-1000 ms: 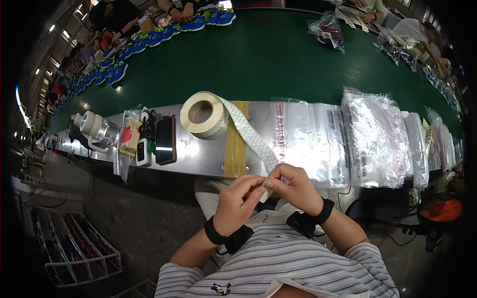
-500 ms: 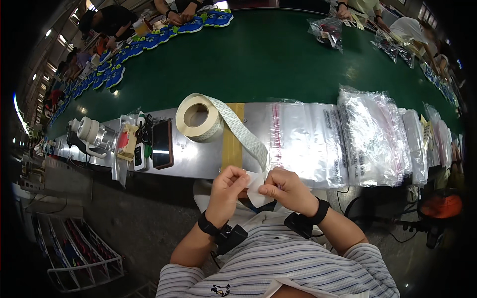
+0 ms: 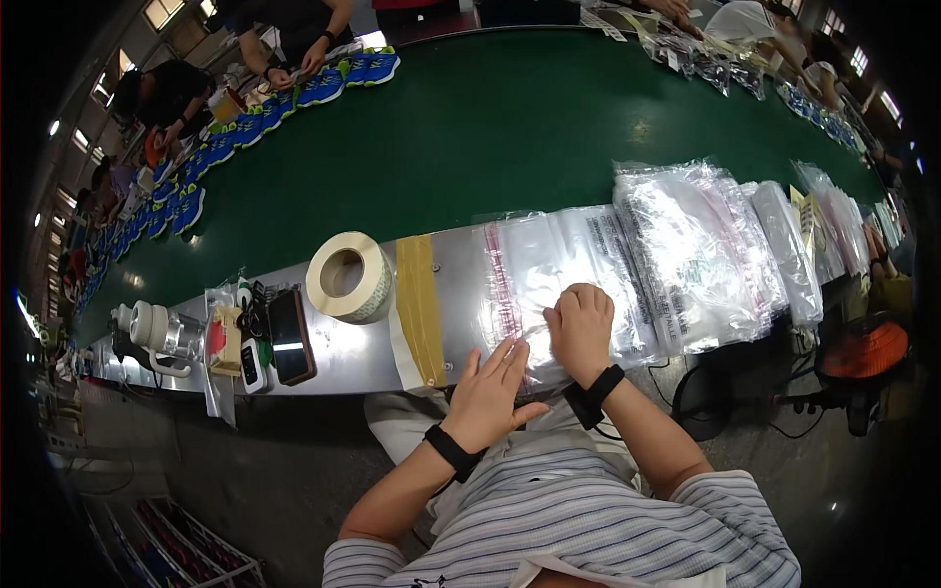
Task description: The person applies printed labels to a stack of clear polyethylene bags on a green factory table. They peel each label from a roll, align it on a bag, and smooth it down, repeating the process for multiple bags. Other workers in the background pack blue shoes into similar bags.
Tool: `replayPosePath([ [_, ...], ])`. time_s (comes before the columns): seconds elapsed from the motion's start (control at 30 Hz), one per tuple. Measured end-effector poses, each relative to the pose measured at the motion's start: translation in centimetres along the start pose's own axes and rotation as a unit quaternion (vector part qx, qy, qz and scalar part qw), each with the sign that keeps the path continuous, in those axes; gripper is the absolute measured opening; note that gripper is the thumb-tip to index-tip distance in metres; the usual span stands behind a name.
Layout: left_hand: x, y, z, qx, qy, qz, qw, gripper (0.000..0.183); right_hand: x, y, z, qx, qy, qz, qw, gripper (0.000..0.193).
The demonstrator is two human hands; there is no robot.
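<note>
My left hand (image 3: 488, 400) lies open, fingers spread, its fingertips on the near left corner of a stack of clear plastic bags (image 3: 578, 245). My right hand (image 3: 582, 333) rests on the same stack, its fingers curled together; whether anything is under or in them is hidden. To the left of the bags, a roll of labels (image 3: 378, 284) stands on the metal tabletop (image 3: 333, 343). Beside it, a broad yellow-brown tape strip (image 3: 420, 314) crosses the metal.
Further right lie more clear bags (image 3: 696, 255) in a thick pile. At left are a phone (image 3: 290, 338), a small white device (image 3: 255, 366) and a clear jug with a white lid (image 3: 167, 331). Blue shoes (image 3: 319, 88) line the green table (image 3: 470, 127), with people beyond. An orange fan (image 3: 863, 350) stands right.
My hands have parted from the white piece they held and moved onto the bags. The label strip no longer stretches out from the roll. The view has shifted.
</note>
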State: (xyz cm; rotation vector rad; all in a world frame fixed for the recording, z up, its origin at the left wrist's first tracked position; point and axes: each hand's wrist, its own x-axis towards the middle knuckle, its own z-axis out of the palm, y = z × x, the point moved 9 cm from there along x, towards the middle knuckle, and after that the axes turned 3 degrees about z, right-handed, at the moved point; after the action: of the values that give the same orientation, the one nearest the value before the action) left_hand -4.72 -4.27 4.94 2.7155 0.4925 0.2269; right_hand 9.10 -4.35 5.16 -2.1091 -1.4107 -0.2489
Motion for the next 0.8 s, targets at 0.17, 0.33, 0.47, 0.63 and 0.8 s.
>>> replayPosePath([
  [0.17, 0.6, 1.2, -0.4, -0.006, -0.035, 0.019, 0.999, 0.080, -0.8, 4.1, 0.0, 0.035, -0.026, 0.081, 0.996, 0.023],
  [0.33, -1.2, 0.1, 0.7, -0.029, -0.040, -0.032, 0.998, 0.084, -0.4, 0.5, -0.1, 0.011, -0.052, 0.036, 0.998, 0.041],
  [0.47, -0.3, 2.2, -0.8, -0.017, -0.040, -0.004, 0.999, 0.066, -0.7, 3.4, -1.2, 0.016, 0.032, 0.046, 0.998, 0.017],
  [0.63, 1.6, 0.3, -1.7, -0.008, -0.097, 0.110, 0.989, 0.033, -0.3, 5.9, -2.8, 0.186, 0.034, 0.141, 0.972, 0.015],
  [0.8, 11.3, 0.0, -0.6, -0.850, -0.089, -0.040, 0.518, 0.050, -0.7, 4.9, -1.4, 0.249, -0.043, 0.160, 0.954, 0.020],
])
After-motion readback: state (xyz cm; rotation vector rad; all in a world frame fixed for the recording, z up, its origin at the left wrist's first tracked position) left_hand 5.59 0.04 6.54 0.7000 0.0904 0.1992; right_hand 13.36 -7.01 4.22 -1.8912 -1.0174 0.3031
